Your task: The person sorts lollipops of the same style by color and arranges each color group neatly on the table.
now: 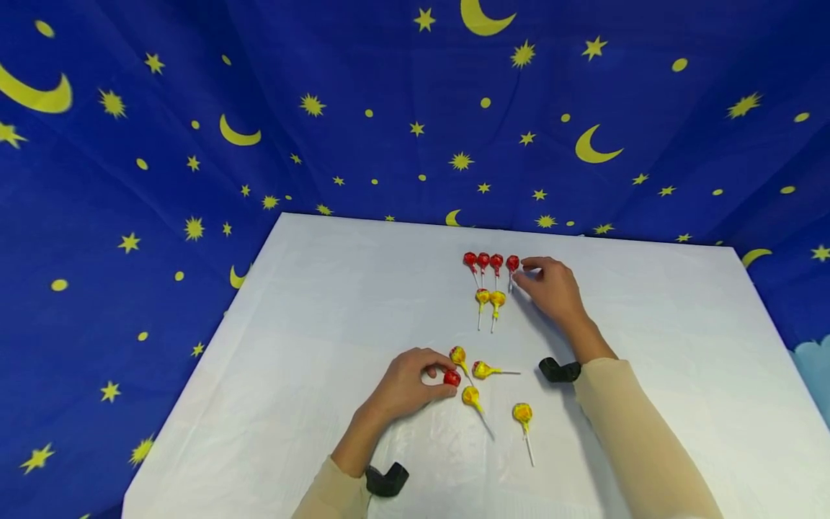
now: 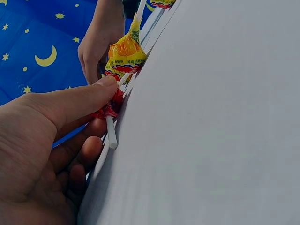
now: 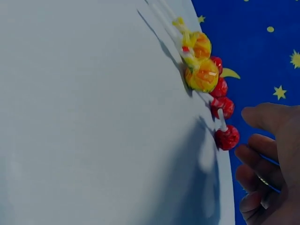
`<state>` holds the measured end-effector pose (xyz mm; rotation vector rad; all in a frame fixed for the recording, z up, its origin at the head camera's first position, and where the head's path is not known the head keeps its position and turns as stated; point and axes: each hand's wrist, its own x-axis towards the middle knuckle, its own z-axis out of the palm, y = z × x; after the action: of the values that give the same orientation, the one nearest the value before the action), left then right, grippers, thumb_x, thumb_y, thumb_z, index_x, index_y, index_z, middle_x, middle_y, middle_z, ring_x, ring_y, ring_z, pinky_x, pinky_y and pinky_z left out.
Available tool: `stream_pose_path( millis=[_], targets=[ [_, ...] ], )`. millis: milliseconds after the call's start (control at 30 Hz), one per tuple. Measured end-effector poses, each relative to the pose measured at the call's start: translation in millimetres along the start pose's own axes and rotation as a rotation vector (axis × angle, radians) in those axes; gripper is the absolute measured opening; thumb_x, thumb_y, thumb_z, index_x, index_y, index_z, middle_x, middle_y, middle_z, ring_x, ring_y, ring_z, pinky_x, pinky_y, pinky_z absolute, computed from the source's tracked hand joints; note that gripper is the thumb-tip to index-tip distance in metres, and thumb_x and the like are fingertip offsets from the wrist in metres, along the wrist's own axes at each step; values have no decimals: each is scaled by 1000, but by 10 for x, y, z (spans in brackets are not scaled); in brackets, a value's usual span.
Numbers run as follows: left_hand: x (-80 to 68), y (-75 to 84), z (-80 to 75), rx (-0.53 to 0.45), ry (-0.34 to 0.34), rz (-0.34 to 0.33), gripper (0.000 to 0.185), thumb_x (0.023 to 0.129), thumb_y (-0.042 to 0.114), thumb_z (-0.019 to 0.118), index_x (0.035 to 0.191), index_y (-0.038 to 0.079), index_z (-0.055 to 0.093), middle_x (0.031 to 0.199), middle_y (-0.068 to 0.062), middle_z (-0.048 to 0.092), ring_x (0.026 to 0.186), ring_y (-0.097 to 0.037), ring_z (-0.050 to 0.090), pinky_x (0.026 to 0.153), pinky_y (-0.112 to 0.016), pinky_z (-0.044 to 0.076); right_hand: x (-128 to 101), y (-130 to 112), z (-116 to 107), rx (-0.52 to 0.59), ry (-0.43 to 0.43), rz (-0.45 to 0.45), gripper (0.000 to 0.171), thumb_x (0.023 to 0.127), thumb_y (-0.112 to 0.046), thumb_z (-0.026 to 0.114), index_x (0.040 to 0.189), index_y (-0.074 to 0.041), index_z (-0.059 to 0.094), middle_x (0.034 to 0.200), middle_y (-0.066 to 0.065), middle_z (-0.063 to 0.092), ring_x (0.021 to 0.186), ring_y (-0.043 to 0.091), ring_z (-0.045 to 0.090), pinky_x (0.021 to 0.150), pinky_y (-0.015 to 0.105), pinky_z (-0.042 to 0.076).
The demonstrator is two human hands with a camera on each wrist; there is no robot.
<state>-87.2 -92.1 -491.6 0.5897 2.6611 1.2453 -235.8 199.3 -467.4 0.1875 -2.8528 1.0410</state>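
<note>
My left hand (image 1: 436,378) pinches a red lollipop (image 1: 452,378) low on the white table (image 1: 311,303); in the left wrist view the thumb presses its red wrapper (image 2: 110,107) with the white stick below. A row of several red lollipops (image 1: 490,261) lies farther back, with two yellow lollipops (image 1: 489,297) just under it. My right hand (image 1: 527,277) hovers at the row's right end, fingers relaxed, a small gap from the last red lollipop (image 3: 227,137) and holding nothing.
Several loose yellow lollipops (image 1: 483,370) lie around my left hand, one (image 1: 522,413) nearer the front. A blue cloth with stars and moons (image 1: 415,108) hangs behind and beside the table. Black wrist mounts (image 1: 387,479) sit on both arms.
</note>
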Motion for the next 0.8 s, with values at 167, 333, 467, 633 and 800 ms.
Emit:
stream_pose_path(
  millis=[167, 333, 467, 633, 800],
  targets=[
    [-6, -3, -12, -8, -4, 3, 27, 80, 33, 79, 105, 26, 72, 88, 12, 61, 77, -8, 51, 72, -28, 42, -114, -63, -36, -2, -22, -19, 40, 89, -30, 69, 118, -4, 66, 108, 12, 65, 92, 27, 56, 80, 45, 44],
    [-7, -12, -16, -13, -6, -7, 28, 80, 35, 79, 105, 27, 71, 90, 13, 61, 77, -7, 51, 72, -27, 42, -221, -130, -73, -2, -27, -38, 39, 88, -29, 70, 117, -4, 67, 108, 11, 66, 91, 27, 56, 79, 44, 43],
    [5, -12, -21, -11, 9, 3, 27, 80, 34, 79, 104, 26, 72, 89, 13, 60, 77, -7, 51, 71, -27, 43, -320, -182, -94, -3, -35, -80, 36, 88, -30, 70, 115, -5, 68, 105, 9, 66, 89, 25, 55, 77, 43, 42],
    [-8, -12, -12, -12, 2, -9, 27, 80, 35, 79, 105, 27, 72, 88, 13, 60, 77, -8, 51, 71, -28, 42, -534, -242, -91, 0, -78, -123, 33, 88, -28, 71, 113, -7, 69, 101, 6, 67, 85, 22, 55, 74, 40, 42],
    [-9, -12, -11, -18, -7, -7, 28, 80, 35, 79, 106, 27, 72, 90, 13, 61, 77, -8, 51, 71, -27, 42, -705, -275, -71, -24, -101, -134, 33, 87, -29, 72, 113, -8, 70, 100, 3, 66, 84, 21, 54, 72, 39, 41]
  ],
)
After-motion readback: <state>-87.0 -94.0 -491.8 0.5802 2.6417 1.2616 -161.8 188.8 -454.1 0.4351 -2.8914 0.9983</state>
